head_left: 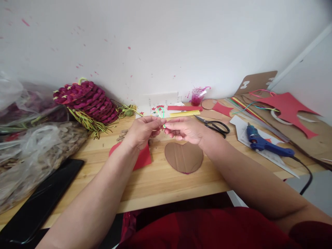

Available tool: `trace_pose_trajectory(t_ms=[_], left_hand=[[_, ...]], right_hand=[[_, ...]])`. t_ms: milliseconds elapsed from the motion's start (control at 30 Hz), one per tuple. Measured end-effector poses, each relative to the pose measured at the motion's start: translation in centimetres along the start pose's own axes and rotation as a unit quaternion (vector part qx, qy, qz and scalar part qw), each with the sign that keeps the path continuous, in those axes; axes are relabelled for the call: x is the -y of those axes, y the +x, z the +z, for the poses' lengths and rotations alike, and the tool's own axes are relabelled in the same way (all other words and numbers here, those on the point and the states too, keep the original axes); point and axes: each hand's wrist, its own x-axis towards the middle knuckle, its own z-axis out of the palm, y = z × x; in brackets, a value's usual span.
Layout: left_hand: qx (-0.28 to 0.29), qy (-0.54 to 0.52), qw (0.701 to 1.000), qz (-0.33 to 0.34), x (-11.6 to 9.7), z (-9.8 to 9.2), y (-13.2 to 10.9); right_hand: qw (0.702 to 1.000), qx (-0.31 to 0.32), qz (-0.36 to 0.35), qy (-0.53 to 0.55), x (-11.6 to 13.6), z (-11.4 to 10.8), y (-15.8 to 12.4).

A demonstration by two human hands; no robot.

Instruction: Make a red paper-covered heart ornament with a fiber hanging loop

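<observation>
Above the middle of the table, my left hand (146, 128) and my right hand (185, 129) meet fingertip to fingertip. Between them they pinch a thin green strip (161, 110), bent into a loop that stands up over the fingers. Both hands are closed on its lower end, where the ends lie together. Below my right hand lies a brown cardboard heart (183, 157). A red piece of paper or card (143, 159) is partly hidden under my left forearm. Small red and green stars (158, 109) lie on white paper just behind the loop.
Black-handled scissors (216, 126) and a blue glue gun (267, 143) lie to the right, with red card scraps (290, 110) beyond. A stained plastic cup (197, 97) stands by the wall. At left are a purple woven piece (90, 100), a plastic bag (46, 145) and a black phone (41, 200).
</observation>
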Motion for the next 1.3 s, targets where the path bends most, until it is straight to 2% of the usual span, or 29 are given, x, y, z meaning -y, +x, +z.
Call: trace_pose_trajectory(t_ms=[267, 800, 967, 1167, 1300], left_hand=[[0.019, -0.027, 0.999, -0.014, 0.16, -0.02, 0.09], [0.021, -0.044, 0.999, -0.011, 0.26, 0.14, 0.13], [0.011, -0.038, 0.999, -0.011, 0.21, 0.25, 0.07], [0.029, -0.049, 0.998, -0.005, 0.16, 0.24, -0.06], [-0.001, -0.072, 0.997, -0.01, 0.26, 0.48, -0.06]], right_hand=[[0.991, 0.078, 0.047, 0.095, -0.06, 0.06, 0.26], [0.986, 0.084, 0.063, 0.131, -0.56, -0.11, 0.68], [0.99, 0.081, 0.043, 0.111, -0.56, -0.05, 0.69], [0.993, 0.067, 0.022, 0.091, -0.71, 0.13, 0.75], [0.995, 0.046, -0.004, 0.091, -1.0, 0.45, 0.83]])
